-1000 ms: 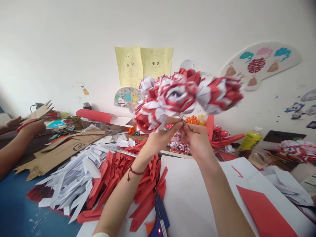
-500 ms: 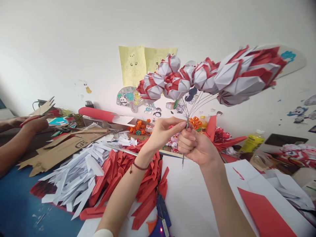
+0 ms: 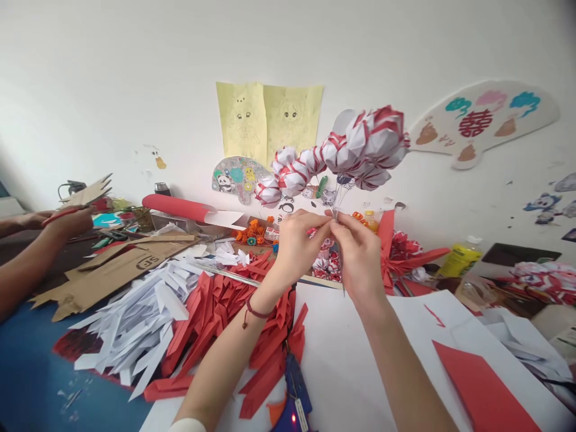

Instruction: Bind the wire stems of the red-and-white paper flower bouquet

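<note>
Wall: white, behind both hands, with yellow drawings (image 3: 269, 119) above them and a fan-shaped cutout (image 3: 483, 120) up to the right.
Table: blue top (image 3: 22, 372) far left of the hands, crowded with paper.
Other person: a co-worker's hand (image 3: 67, 221) far left, holding cardboard (image 3: 87, 193) and red-handled scissors.
Cardboard sheet: flat brown piece (image 3: 108, 273), well left of the hands.
White strips: pile of folded white paper (image 3: 135, 321), left of the left forearm.
Red strips: pile of folded red paper (image 3: 220, 312), under and beside the left wrist.
Glue gun: blue glue gun (image 3: 292, 396), low between the forearms.
Left hand: left hand (image 3: 299, 246) raised, fingers pinched on the wire stems, red cord at wrist.
Flower bunch: red-and-white paper flowers (image 3: 342, 157) on thin wires, just above both hands, leaning right.
Right hand: right hand (image 3: 357, 255) touching the left, fingers closed on the same stems; wire end pokes out below.
White sheet: white sheet (image 3: 351, 360) under the right forearm.
Red sheet: red sheet (image 3: 483, 390), right of that forearm.
Bottle: yellow bottle (image 3: 459, 257), well right.
</note>
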`<state>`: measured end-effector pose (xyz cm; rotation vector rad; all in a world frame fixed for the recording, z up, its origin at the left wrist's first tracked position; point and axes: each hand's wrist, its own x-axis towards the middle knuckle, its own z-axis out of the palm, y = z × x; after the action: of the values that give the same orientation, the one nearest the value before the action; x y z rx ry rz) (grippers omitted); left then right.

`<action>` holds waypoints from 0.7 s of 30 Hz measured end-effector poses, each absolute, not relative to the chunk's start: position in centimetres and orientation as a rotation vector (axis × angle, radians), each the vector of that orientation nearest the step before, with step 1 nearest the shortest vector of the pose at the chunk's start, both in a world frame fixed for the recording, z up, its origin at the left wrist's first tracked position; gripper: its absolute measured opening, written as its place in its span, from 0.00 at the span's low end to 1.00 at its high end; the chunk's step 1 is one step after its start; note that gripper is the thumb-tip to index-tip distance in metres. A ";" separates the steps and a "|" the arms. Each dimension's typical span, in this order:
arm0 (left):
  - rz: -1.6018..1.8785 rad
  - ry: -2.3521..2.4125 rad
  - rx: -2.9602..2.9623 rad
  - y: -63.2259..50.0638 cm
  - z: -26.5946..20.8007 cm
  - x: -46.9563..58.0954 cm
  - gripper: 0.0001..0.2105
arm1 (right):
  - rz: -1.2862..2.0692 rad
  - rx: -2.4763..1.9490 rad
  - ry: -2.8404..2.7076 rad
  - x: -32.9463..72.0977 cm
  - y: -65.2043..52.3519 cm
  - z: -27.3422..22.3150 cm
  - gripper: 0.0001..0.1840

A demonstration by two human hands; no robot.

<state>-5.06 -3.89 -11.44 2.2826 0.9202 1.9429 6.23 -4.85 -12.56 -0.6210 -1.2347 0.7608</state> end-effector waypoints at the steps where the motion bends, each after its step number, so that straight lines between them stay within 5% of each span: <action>1: 1.940 0.928 2.285 -3.9 -11.5 -4.9 0.13 | 0.724 -0.640 -1.231 6.1 -4.9 -12.6 0.15; 21: 1.400 0.819 2.238 -4.6 -11.7 -3.1 0.18 | 1.153 -0.585 -1.224 11.8 -2.4 -12.3 0.12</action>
<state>-3.07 -4.61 -11.75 2.2382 0.8185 1.4003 11.84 -2.41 -12.30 -0.5851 -1.2240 1.1532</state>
